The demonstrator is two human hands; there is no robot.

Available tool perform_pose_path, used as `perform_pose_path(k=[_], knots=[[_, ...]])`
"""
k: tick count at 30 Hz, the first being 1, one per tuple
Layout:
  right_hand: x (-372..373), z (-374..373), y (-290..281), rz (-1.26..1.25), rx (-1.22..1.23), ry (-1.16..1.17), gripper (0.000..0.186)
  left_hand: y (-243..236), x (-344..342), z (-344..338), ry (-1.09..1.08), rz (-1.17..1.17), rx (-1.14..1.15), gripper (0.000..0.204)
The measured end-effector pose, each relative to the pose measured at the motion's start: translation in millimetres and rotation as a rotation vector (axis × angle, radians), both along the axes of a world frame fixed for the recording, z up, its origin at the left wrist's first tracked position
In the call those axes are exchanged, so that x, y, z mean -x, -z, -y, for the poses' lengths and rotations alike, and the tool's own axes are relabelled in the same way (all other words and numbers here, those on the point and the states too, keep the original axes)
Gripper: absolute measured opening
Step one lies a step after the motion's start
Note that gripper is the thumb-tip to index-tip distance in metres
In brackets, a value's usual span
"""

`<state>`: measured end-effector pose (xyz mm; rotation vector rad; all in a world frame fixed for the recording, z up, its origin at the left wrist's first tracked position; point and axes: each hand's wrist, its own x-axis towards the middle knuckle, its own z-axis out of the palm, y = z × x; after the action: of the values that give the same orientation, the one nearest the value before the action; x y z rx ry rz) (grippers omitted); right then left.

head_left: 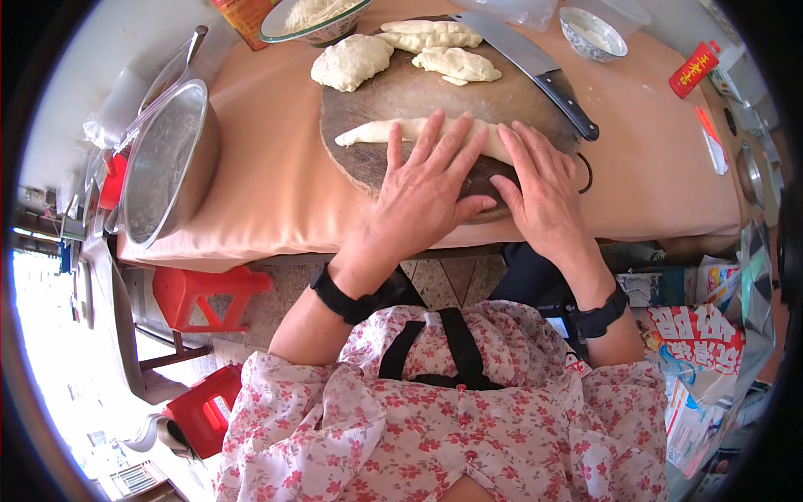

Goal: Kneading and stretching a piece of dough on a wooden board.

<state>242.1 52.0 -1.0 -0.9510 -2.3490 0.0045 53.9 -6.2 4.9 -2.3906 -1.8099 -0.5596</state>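
A long pale dough roll (360,135) lies across the round wooden board (443,100). My left hand (422,180) rests on it, fingers spread and stretched out over its middle. My right hand (539,188) lies on its right end with fingers extended, partly hiding it. Toward the back of the board sit a lumpy dough mound (350,63), a shaped dough piece (456,64) and another folded piece (428,32). A cleaver with a black handle (565,100) lies along the board's right side, above my right hand.
On the peach-covered table (259,176) are a steel basin (171,159), a bowl of pale shreds (314,21), a small white bowl (594,38) and a red package (694,67). Red stools (209,297) stand below left; bags and papers (686,351) fill the lower right.
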Motion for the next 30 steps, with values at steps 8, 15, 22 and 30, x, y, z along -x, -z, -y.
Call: perform_pose_path(k=[8, 15, 22, 30], knots=[[8, -45, -1, 0.102, 0.013, 0.07, 0.054, -16, 5, -47, -0.031, -0.043, 0.154, 0.086], [-3, -3, 3, 0.075, 0.016, 0.022, 0.058, -6, 5, 0, 0.031, -0.03, 0.064, 0.085], [-4, 9, 1, 0.102, 0.024, 0.02, 0.058, -9, -2, 11, -0.003, -0.088, 0.039, 0.088], [14, -44, -2, 0.143, 0.018, 0.165, 0.051, -30, 3, -52, -0.031, -0.054, 0.256, 0.092]])
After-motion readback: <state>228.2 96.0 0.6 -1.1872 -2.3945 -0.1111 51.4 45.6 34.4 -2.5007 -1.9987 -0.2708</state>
